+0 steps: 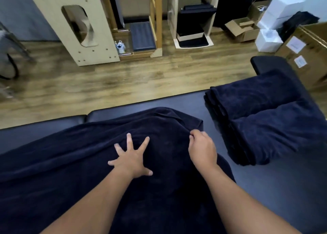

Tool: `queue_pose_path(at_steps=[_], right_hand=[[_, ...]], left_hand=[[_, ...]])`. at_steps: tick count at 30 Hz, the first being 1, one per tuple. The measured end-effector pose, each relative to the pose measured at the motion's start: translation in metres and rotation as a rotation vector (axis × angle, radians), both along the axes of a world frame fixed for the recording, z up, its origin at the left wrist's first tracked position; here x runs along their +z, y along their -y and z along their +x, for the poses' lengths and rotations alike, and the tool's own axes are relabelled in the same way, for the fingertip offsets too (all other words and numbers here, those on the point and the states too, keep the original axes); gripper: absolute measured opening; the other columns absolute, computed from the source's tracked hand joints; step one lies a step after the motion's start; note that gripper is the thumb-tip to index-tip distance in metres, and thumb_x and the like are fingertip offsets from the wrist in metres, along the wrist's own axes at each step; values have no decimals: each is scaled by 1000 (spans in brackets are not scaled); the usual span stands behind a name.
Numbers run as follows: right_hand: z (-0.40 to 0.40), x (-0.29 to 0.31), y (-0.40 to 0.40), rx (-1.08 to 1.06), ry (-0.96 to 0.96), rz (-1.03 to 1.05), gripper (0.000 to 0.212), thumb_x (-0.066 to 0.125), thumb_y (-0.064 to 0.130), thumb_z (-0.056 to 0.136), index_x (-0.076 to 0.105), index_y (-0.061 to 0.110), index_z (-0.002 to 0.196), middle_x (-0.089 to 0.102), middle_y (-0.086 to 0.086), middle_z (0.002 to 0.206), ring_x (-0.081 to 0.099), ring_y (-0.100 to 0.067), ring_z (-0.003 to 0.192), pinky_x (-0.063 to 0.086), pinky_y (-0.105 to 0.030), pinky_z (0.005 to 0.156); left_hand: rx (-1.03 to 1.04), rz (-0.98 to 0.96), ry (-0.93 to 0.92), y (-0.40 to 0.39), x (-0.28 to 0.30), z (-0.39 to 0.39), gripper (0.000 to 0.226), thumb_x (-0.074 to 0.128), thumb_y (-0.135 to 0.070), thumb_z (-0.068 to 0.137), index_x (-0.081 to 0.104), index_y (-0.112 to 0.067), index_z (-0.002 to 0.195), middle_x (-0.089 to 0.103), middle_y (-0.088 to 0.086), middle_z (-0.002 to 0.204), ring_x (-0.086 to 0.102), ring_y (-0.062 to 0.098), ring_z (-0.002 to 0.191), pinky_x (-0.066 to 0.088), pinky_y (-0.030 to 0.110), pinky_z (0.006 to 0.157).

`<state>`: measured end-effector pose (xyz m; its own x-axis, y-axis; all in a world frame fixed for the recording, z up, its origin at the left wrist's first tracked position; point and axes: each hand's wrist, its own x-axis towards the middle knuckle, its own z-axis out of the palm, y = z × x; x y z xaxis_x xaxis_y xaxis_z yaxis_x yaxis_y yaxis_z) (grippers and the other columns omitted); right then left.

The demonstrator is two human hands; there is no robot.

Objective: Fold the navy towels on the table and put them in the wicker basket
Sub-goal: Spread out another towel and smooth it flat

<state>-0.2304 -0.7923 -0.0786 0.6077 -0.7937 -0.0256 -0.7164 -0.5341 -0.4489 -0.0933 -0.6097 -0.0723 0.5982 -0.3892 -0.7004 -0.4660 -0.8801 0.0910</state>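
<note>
A large navy towel (74,163) lies spread over the dark padded table (283,189), its far right corner partly folded over. My left hand (131,160) presses flat on the towel's middle with the fingers spread wide. My right hand (201,148) pinches a fold of the same towel near its right edge. A stack of folded navy towels (261,117) sits on the table to the right. No wicker basket is in view.
Beyond the table's far edge is wooden floor (123,81). Wooden furniture frames (79,25) and a white stand (192,18) line the back. Cardboard boxes (304,53) and white boxes (269,39) stand at the right, next to a black seat (269,64).
</note>
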Motion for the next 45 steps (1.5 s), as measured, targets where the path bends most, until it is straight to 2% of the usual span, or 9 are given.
queue_pose_path(at_steps=[5,10,14,20,27,32,37,40,45], right_hand=[[56,9,31,24,-260,180,28,53,39,103,54,22,124,67,-6,110,61,-30,98,43,-35,69],[93,13,68,-168,-189,241,26,52,30,101,67,16,85,69,-10,94,57,-27,74,48,-33,70],[134,35,92,-258,-10,142,23,45,19,103,59,7,116,65,-22,112,62,-41,103,45,-38,76],[151,20,55,212,-139,-22,31,52,26,99,57,18,128,56,-4,128,52,-32,121,45,-49,94],[126,-14,10,309,-428,65,52,51,40,98,32,34,146,11,-2,164,5,-37,151,22,-74,109],[137,-12,35,264,-466,182,79,63,53,85,15,53,147,-11,5,168,-12,-39,153,13,-80,108],[154,-5,70,122,-480,328,123,81,68,65,-4,56,152,-21,5,166,-23,-32,152,4,-78,110],[155,-3,82,41,-503,362,127,80,74,61,-5,54,153,-25,1,166,-25,-33,151,3,-77,111],[161,-1,81,129,-364,233,104,69,67,77,5,46,156,-10,7,168,-10,-36,154,9,-76,112]], left_hand=[[-34,34,37,8,-5,9,138,87,-61,64,-30,-68,137,-55,5,148,-20,58,145,12,81,108],[-66,27,79,6,-9,10,139,85,-64,64,-33,-64,137,-53,8,149,-18,60,144,14,81,109],[-178,70,151,6,-5,11,136,77,-74,63,-31,-57,144,-36,15,159,-2,59,144,28,68,109],[-44,-314,669,-14,-6,54,55,61,-60,87,55,-17,122,49,10,113,50,33,99,45,46,75],[328,-98,353,-39,2,138,56,39,-28,102,15,-42,152,61,9,108,55,29,90,44,38,68],[326,-174,393,-30,4,178,8,49,-17,99,44,-11,98,61,19,111,56,39,96,44,42,73],[451,-574,182,-12,17,197,62,59,-24,99,26,-21,152,52,23,140,50,41,127,42,44,101],[129,-330,155,-20,15,175,97,64,-48,92,-13,-56,151,20,13,164,22,38,150,23,67,115],[-150,-131,262,-39,-8,114,85,53,-63,92,10,-34,159,-6,7,169,-5,30,155,13,67,117]])
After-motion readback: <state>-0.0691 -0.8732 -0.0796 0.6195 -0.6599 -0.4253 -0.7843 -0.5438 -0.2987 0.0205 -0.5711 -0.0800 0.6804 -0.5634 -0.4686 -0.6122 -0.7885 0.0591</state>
